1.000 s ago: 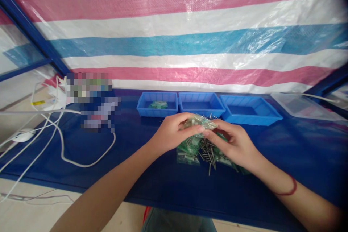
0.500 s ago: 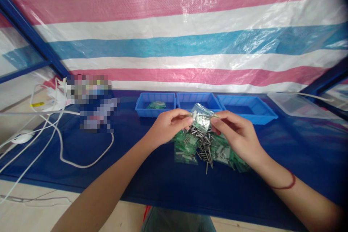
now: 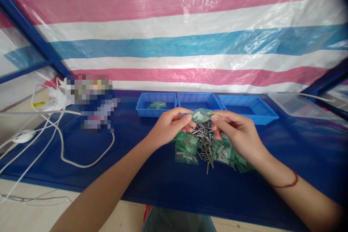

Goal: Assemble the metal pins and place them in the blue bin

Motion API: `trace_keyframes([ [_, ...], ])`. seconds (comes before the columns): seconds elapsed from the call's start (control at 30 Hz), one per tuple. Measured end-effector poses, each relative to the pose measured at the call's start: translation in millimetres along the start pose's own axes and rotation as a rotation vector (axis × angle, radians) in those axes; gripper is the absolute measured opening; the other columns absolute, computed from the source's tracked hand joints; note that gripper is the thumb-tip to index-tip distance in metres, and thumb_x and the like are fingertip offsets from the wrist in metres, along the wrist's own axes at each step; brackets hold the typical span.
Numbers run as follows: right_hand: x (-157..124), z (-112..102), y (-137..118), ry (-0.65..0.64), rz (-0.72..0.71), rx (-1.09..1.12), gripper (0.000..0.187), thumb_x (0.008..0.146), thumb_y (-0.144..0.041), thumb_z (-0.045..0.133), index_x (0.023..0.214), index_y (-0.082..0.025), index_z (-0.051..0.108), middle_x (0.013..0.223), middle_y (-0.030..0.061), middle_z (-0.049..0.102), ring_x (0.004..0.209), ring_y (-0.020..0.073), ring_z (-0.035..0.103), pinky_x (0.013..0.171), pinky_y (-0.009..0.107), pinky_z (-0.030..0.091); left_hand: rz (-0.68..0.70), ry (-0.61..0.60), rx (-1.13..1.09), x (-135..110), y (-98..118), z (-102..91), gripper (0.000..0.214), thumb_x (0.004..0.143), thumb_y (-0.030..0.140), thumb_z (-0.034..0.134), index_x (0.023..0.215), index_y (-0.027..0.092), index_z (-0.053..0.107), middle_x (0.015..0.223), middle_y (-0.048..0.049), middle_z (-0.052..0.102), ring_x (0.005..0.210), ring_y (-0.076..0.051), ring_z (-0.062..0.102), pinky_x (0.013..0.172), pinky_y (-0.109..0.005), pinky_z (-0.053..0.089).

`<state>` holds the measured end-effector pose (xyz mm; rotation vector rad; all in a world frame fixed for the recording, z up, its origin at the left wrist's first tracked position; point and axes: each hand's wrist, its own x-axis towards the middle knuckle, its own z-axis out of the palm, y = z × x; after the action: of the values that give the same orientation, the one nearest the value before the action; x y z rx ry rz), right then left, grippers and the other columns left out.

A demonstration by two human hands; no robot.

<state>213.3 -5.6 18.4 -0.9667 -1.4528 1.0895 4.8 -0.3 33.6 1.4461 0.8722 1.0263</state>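
A small clear plastic bag (image 3: pixel 201 116) with white pieces inside is stretched between my two hands, above the table. My left hand (image 3: pixel 175 125) pinches its left side between thumb and forefinger. On the opposite side my right hand (image 3: pixel 231 127) grips the bag the same way. Beneath the bag lies a loose heap of metal screws or nails (image 3: pixel 205 145). Greenish bags holding white pieces flank that heap, one group on the left (image 3: pixel 186 148) and another on the right (image 3: pixel 223 152), the latter partly behind my right hand.
Three blue bins stand in a row behind my hands: the left bin (image 3: pixel 141 111) holds greenish bags, beside the middle bin (image 3: pixel 197 98) and right bin (image 3: pixel 261 119). A translucent lid (image 3: pixel 293 107) lies far right. White cables (image 3: pixel 61 145) loop across the table's left side.
The bag has tilted from standing up and shiny to a flatter, narrower shape between my fingers. Both hands stay almost where they were, with the right-hand fingers curled slightly differently.
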Motion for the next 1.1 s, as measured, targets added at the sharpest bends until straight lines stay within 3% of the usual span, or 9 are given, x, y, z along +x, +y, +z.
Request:
trace_keyframes([
  [0.2, 0, 1, -7, -0.026, 0.006, 0.049, 0.022, 0.085, -0.038, 0.061, 0.095, -0.021, 0.07, 0.077, 0.0046, 0.07, 0.06, 0.0149, 0.064, 0.05, 0.028, 0.054, 0.002, 0.056, 0.002, -1, 5, 0.1, 0.027, 0.087, 0.037, 0.057, 0.097, 0.013, 0.065, 0.084, -0.006, 0.07, 0.076, -0.014, 0.067, 0.073, -0.025, 0.052],
  [0.33, -2, 3, -8, -0.001, -0.094, -0.057, 0.015, 0.082, -0.03, 0.066, 0.095, -0.024, 0.07, 0.08, 0.0022, 0.07, 0.06, 0.0128, 0.064, 0.052, 0.025, 0.054, 0.055, 0.056, 0.079, -2, 0, 0.5, 0.022, 0.084, 0.034, 0.062, 0.091, 0.014, 0.065, 0.088, -0.0051, 0.069, 0.081, -0.014, 0.067, 0.079, -0.028, 0.052],
  [0.47, -5, 3, -3, -0.029, -0.206, -0.167, 0.017, 0.085, -0.027, 0.063, 0.102, -0.025, 0.066, 0.091, 0.0028, 0.069, 0.066, 0.0129, 0.065, 0.061, 0.027, 0.056, 0.117, 0.082, 0.22, -1, -3, -0.8, 0.024, 0.084, 0.028, 0.062, 0.104, 0.015, 0.063, 0.093, -0.0054, 0.07, 0.08, -0.014, 0.066, 0.077, -0.027, 0.052],
  [0.57, -7, 2, -1, -0.054, -0.286, -0.28, 0.032, 0.086, -0.025, 0.06, 0.118, -0.026, 0.055, 0.1, 0.0044, 0.066, 0.074, 0.0142, 0.065, 0.07, 0.03, 0.056, 0.196, 0.237, 0.412, 2, 4, -9.2, 0.028, 0.084, 0.027, 0.06, 0.111, 0.018, 0.062, 0.092, -0.004, 0.071, 0.084, -0.015, 0.066, 0.081, -0.028, 0.05],
  [0.7, -10, 3, -3, -0.096, -0.391, -0.5, 0.041, 0.087, -0.022, 0.058, 0.125, -0.026, 0.046, 0.104, 0.0047, 0.063, 0.079, 0.0136, 0.063, 0.076, 0.03, 0.052, 0.253, 0.602, 0.657, 8, 15, -36.2, 0.028, 0.086, 0.029, 0.057, 0.112, 0.02, 0.063, 0.09, -0.0025, 0.072, 0.089, -0.016, 0.066, 0.086, -0.03, 0.048],
  [0.8, -11, 4, -4, -0.151, -0.442, -0.597, 0.04, 0.088, -0.022, 0.056, 0.126, -0.024, 0.044, 0.102, 0.0045, 0.063, 0.079, 0.0131, 0.063, 0.075, 0.028, 0.051, 0.236, 0.712, 0.809, 13, 13, -59.1, 0.03, 0.088, 0.03, 0.054, 0.115, 0.021, 0.062, 0.092, -0.0031, 0.073, 0.088, -0.017, 0.066, 0.085, -0.031, 0.048],
  [0.97, -11, 8, -6, -0.304, -0.553, -0.714, 0.023, 0.089, -0.023, 0.054, 0.112, -0.022, 0.055, 0.096, 0.0046, 0.067, 0.088, 0.0162, 0.063, 0.081, 0.032, 0.048, 0.07, 0.704, 1.261, 14, 1, -74.3, 0.023, 0.085, 0.029, 0.056, 0.103, 0.022, 0.069, 0.106, -0.0072, 0.071, 0.111, -0.03, 0.057, 0.095, -0.047, 0.039],
  [1.03, -11, 10, -8, -0.411, -0.626, -0.795, 0.017, 0.087, -0.028, 0.058, 0.102, -0.022, 0.061, 0.095, 0.0049, 0.068, 0.094, 0.0194, 0.061, 0.087, 0.037, 0.044, 0.09, 0.712, 1.334, 14, 0, -73.6, 0.022, 0.085, 0.029, 0.056, 0.101, 0.022, 0.069, 0.113, -0.0079, 0.068, 0.116, -0.031, 0.052, 0.097, -0.047, 0.038],
  [1.1, -12, 14, -9, -0.502, -0.68, -0.873, 0.023, 0.084, -0.036, 0.062, 0.102, -0.022, 0.064, 0.098, 0.0063, 0.068, 0.102, 0.0231, 0.058, 0.092, 0.042, 0.04, 0.17, 0.689, 1.332, 14, 2, -70.9, 0.022, 0.086, 0.029, 0.054, 0.101, 0.02, 0.069, 0.111, -0.008, 0.068, 0.112, -0.028, 0.054, 0.097, -0.044, 0.039],
])
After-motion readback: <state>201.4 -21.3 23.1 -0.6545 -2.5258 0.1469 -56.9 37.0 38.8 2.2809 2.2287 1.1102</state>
